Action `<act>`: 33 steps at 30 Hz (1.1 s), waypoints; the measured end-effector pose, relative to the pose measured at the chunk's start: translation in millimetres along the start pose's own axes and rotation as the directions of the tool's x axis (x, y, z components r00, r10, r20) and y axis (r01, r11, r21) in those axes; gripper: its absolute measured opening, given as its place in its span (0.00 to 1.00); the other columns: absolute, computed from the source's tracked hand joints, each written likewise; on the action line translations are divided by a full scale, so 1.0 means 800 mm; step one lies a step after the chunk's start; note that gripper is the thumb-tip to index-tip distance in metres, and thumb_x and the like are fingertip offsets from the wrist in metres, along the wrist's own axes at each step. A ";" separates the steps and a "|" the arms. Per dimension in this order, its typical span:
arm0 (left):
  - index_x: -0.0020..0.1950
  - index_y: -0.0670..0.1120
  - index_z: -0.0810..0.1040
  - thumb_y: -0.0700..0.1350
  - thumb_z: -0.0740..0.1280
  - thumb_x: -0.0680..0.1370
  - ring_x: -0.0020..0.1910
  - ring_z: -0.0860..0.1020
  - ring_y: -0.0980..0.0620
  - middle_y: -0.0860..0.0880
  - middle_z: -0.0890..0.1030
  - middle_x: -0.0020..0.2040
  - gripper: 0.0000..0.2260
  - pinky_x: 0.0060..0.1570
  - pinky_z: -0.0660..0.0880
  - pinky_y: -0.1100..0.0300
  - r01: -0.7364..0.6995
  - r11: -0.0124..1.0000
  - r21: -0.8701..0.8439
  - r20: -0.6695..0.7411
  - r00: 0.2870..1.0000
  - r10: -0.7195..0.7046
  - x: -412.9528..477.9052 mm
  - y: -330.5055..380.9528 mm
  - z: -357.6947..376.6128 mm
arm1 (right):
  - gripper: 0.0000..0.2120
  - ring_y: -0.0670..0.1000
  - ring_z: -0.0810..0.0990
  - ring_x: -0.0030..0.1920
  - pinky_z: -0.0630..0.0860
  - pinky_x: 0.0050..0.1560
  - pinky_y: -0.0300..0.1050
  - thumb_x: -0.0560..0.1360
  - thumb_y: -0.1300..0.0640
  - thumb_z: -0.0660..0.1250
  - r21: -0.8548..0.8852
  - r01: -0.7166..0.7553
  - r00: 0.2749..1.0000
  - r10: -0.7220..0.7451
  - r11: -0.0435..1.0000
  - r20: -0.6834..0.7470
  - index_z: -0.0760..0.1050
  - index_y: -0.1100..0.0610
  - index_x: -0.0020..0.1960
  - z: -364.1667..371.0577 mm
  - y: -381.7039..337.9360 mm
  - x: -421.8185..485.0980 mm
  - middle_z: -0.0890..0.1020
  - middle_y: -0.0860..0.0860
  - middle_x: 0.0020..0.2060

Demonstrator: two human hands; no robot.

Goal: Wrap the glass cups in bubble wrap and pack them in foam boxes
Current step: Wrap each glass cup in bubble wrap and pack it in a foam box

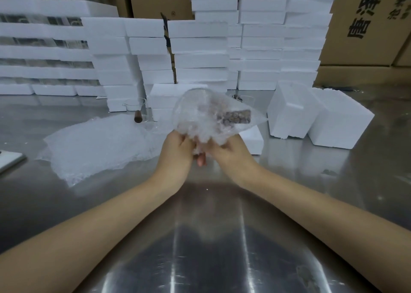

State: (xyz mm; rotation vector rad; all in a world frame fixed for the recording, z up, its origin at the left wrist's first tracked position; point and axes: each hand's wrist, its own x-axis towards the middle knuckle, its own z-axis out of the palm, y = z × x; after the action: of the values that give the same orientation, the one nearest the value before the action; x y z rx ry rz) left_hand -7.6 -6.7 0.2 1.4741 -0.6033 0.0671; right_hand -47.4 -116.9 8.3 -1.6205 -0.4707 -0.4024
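Note:
A glass cup with a brown wooden handle (238, 117) sits inside a sheet of bubble wrap (200, 114), held up above the steel table. My left hand (175, 148) grips the gathered wrap from the left. My right hand (229, 151) grips it from the right, and the two hands touch under the bundle. A stack of bubble wrap sheets (95, 146) lies on the table to the left. Behind it stands another glass cup (135, 107) with a brown handle. A third glass cup (244, 100) shows behind the bundle.
Foam boxes (289, 110) stand at the right, one (252, 139) just beyond my right hand, more (171, 94) behind the bundle. Stacks of foam boxes (200, 48) and cardboard cartons (367, 25) line the back. A flat white object (9, 159) lies at the left edge.

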 end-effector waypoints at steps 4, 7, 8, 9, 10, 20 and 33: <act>0.38 0.42 0.77 0.47 0.58 0.80 0.26 0.74 0.50 0.45 0.76 0.29 0.15 0.34 0.73 0.51 0.004 0.988 0.154 0.042 0.999 -0.011 -0.004 0.000 0.005 | 0.04 0.41 0.80 0.31 0.75 0.32 0.34 0.72 0.62 0.68 0.041 -0.037 0.965 0.047 0.998 -0.259 0.74 0.55 0.42 -0.007 0.006 0.006 0.81 0.43 0.29; 0.40 0.51 0.76 0.58 0.62 0.74 0.35 0.77 0.50 0.48 0.79 0.36 0.12 0.41 0.75 0.55 -0.077 0.931 0.356 0.105 0.994 0.042 -0.014 0.004 0.006 | 0.15 0.31 0.77 0.33 0.72 0.34 0.25 0.75 0.69 0.63 -0.087 -0.075 0.913 0.034 0.993 -0.407 0.72 0.50 0.40 -0.014 0.010 0.010 0.79 0.40 0.31; 0.45 0.52 0.74 0.63 0.62 0.71 0.39 0.78 0.51 0.49 0.79 0.41 0.15 0.41 0.75 0.58 -0.088 0.905 0.415 0.097 0.994 0.053 -0.016 0.003 0.007 | 0.17 0.31 0.76 0.32 0.71 0.35 0.25 0.74 0.71 0.62 -0.110 -0.096 0.891 0.036 0.989 -0.452 0.71 0.49 0.39 -0.017 0.010 0.011 0.79 0.39 0.30; 0.49 0.52 0.69 0.67 0.62 0.68 0.43 0.77 0.52 0.50 0.77 0.47 0.20 0.41 0.73 0.62 -0.069 0.892 0.447 0.048 0.997 0.053 -0.017 0.004 0.008 | 0.18 0.31 0.76 0.31 0.72 0.35 0.26 0.74 0.72 0.61 -0.112 -0.116 0.869 0.046 0.987 -0.493 0.71 0.49 0.38 -0.022 0.009 0.012 0.79 0.39 0.29; 0.53 0.52 0.65 0.69 0.62 0.66 0.48 0.75 0.53 0.51 0.73 0.52 0.25 0.43 0.72 0.65 -0.045 0.888 0.458 -0.026 0.998 0.064 -0.016 0.007 0.009 | 0.19 0.32 0.75 0.30 0.73 0.36 0.30 0.73 0.73 0.61 -0.112 -0.134 0.848 0.055 0.985 -0.527 0.71 0.49 0.37 -0.027 0.007 0.014 0.78 0.39 0.28; 0.72 0.43 0.64 0.53 0.53 0.80 0.68 0.68 0.53 0.48 0.70 0.67 0.23 0.64 0.64 0.66 -0.500 0.733 0.461 0.302 0.865 0.401 0.006 0.004 -0.017 | 0.06 0.39 0.79 0.37 0.75 0.35 0.34 0.72 0.56 0.65 -0.398 -0.115 0.941 -0.029 0.910 -0.338 0.73 0.50 0.49 -0.015 -0.009 0.013 0.80 0.39 0.37; 0.71 0.68 0.60 0.61 0.53 0.80 0.66 0.70 0.60 0.65 0.69 0.68 0.19 0.62 0.68 0.68 -0.261 0.916 0.304 0.287 0.942 0.173 0.005 0.000 -0.015 | 0.16 0.53 0.79 0.50 0.79 0.50 0.55 0.72 0.73 0.58 -0.254 -0.088 0.914 -0.023 0.963 -0.404 0.70 0.52 0.48 -0.030 0.006 0.017 0.79 0.51 0.46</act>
State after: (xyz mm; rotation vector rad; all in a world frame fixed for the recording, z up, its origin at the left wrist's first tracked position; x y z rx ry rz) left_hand -0.1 3.7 1.9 1.7572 -1.0060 0.1651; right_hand -32.9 -139.9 14.2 -1.7422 -0.0737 -0.7854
